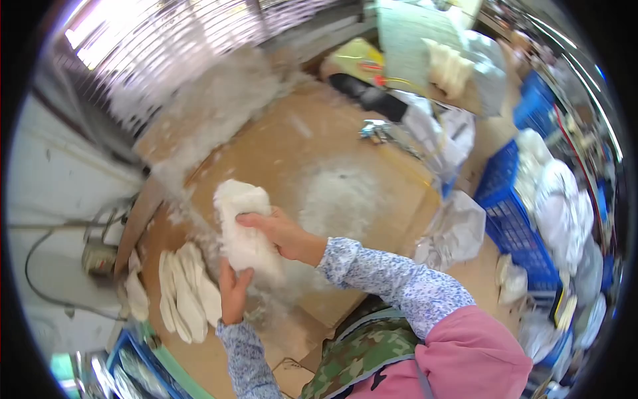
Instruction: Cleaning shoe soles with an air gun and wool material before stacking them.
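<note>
I record the right hand (pixel 284 234) gripping the white fluffy bundle (pixel 244 199), thumb on top; the left hand (pixel 234 296) is at its lower edge, its grip unclear through blur. I judge this two-handed handling above the cardboard (pixel 266 143); the next move calls for steady support.

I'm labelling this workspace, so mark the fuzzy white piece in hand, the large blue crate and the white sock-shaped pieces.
Fuzzy white piece (pixel 247 245): head view, middle of its upper face.
Large blue crate (pixel 513 211): head view, its slotted side wall.
White sock-shaped pieces (pixel 187 292): head view, middle of the group.
</note>
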The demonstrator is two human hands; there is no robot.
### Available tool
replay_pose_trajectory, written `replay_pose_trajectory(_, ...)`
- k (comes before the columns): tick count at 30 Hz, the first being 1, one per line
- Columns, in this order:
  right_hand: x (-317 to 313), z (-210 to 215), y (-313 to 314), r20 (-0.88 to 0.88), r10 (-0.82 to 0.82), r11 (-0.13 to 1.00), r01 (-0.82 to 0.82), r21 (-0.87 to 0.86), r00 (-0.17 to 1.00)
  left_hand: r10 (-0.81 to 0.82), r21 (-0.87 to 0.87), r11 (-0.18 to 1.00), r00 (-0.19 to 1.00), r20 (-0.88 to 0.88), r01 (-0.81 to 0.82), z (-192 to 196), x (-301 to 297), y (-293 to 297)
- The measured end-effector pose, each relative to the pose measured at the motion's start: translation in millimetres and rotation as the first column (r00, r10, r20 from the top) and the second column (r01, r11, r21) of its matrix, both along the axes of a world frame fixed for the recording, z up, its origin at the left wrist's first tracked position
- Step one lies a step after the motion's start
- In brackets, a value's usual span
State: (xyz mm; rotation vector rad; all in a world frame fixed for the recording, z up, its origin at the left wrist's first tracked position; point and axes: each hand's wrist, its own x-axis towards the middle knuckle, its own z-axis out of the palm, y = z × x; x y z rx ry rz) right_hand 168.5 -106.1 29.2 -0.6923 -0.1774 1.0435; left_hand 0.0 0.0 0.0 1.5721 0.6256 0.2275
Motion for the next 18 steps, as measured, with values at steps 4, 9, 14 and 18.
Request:
replay_pose_trajectory(4,34.8,-16.9,-81.5,0.163,-0.099,0.980,0.124,-0.153,0.982,-0.062,-0.052,0.996,0.994,0.093,0.067,-15.9,0.7,-68.4)
replay_pose_trajectory(9,95.2,-63.5,-172.2,0.500,-0.025,0.882,0.254,-0.396,0.866,-0.080,0.088,0.992,0.991,-0.110,0.090,-22.0,4.5,-98.1)
replay_pose_trajectory(14,253.7,-101.0,-219.2,0.928,-0.028,0.676,0.691,-0.256,0.371,0.065,0.583,0.799,0.943,-0.326,0.146,-66.5,-19.7,-114.8)
replay_pose_trajectory(18,431.2,-105.2,-258.4,0.996,0.070,0.411,0.908,-0.076,0.052,0.176,0.611,0.791,0.946,-0.273,0.030,-64.8,12.3,-167.1)
